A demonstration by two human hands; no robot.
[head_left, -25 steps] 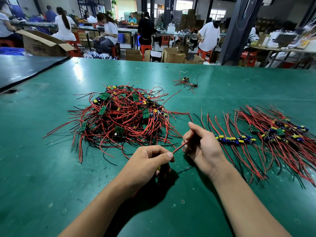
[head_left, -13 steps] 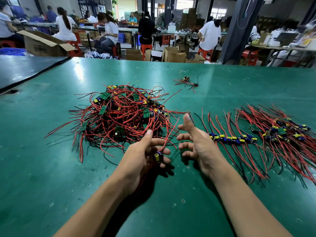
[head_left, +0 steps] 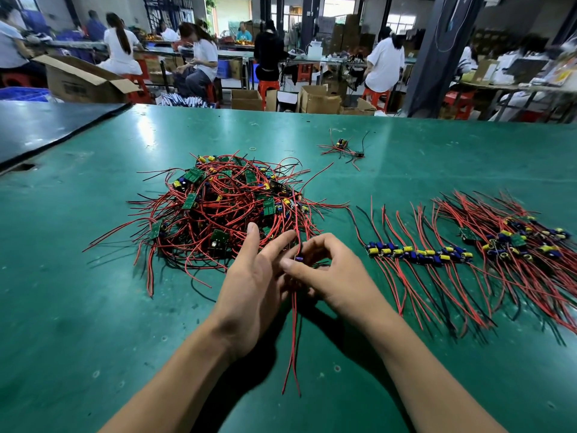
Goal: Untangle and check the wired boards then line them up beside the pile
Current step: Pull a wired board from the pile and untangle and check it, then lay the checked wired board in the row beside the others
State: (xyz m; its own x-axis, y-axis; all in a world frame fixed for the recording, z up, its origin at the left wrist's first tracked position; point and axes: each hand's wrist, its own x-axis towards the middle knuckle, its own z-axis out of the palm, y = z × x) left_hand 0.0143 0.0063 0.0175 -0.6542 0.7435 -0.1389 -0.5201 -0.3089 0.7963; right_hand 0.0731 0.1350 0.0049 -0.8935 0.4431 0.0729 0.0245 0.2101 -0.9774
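Note:
A tangled pile (head_left: pixel 224 210) of small green boards with red and black wires lies on the green table (head_left: pixel 78 307), left of centre. My right hand (head_left: pixel 331 273) pinches one wired board (head_left: pixel 298 258) by its blue capacitor, just in front of the pile. Its red and black wires (head_left: pixel 293 345) hang down toward me between my forearms. My left hand (head_left: pixel 256 285) is beside it, fingers spread, touching the same board's wires. To the right, boards lie lined up in a row (head_left: pixel 418 253), wires fanned out.
A denser batch of sorted boards (head_left: pixel 518 242) lies at the far right. A small loose wired board (head_left: pixel 342 148) sits farther back. A black mat (head_left: pixel 46 126) covers the back left corner. People work at benches beyond the table's far edge, among cardboard boxes.
The board passed from my left hand to my right. Both hands came together in front of the pile, and the board's wires now hang straight down toward me.

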